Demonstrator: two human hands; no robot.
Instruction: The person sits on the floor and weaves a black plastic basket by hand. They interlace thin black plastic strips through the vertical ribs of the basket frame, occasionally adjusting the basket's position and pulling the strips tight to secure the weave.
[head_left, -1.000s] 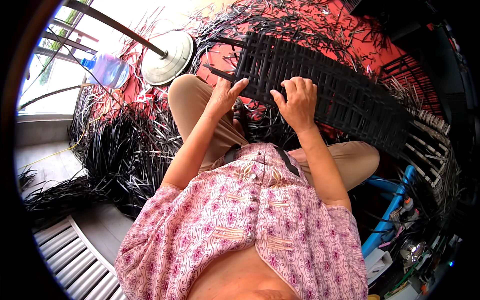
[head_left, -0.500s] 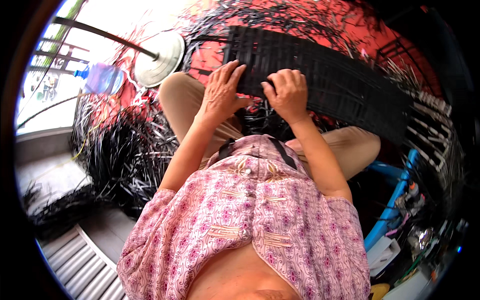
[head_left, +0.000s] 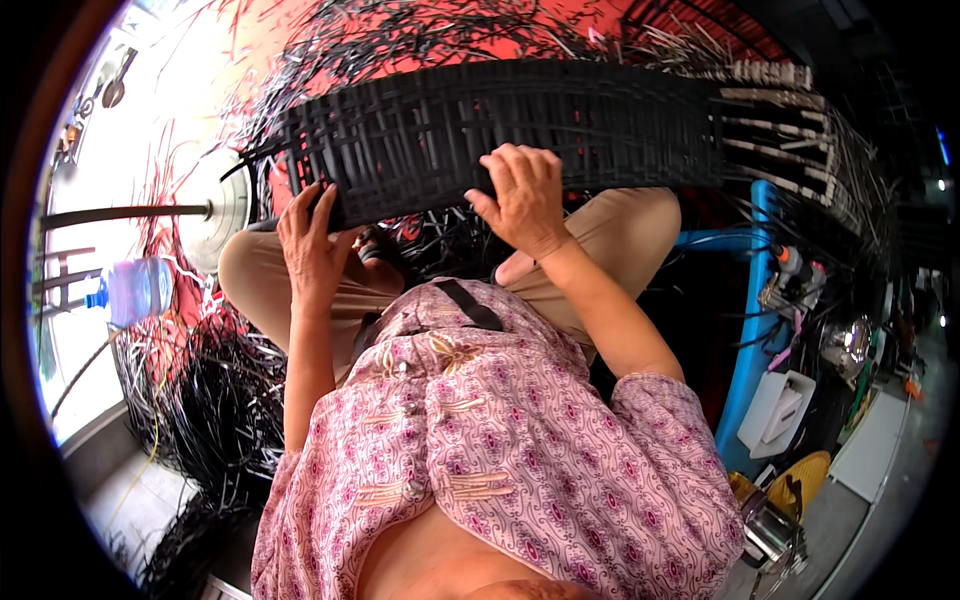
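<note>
A long black panel woven from flat strips point(head_left: 400, 140) lies across in front of me, over my crossed legs. Loose strip ends stick out at its left end. My left hand point(head_left: 308, 250) is at the panel's near left corner, its fingers over the edge and its thumb on the near side, closed on the edge. Along the near edge, right of the middle, my right hand point(head_left: 525, 200) rests its slightly bent fingers on the weave. The right thumb stands apart from those fingers, and nothing shows between them.
Black strips point(head_left: 200, 390) are heaped at my left, and more scraps lie on the red floor point(head_left: 430, 30) beyond the panel. A round stand base point(head_left: 222, 225) and a water bottle point(head_left: 140, 290) are at the left. At my right are a blue frame point(head_left: 745, 340) and a white container point(head_left: 775, 412).
The view has turned right, and the panel appears shifted left and more level. My hands are farther apart: the left is at the corner, and the right hand's fingers have opened out.
</note>
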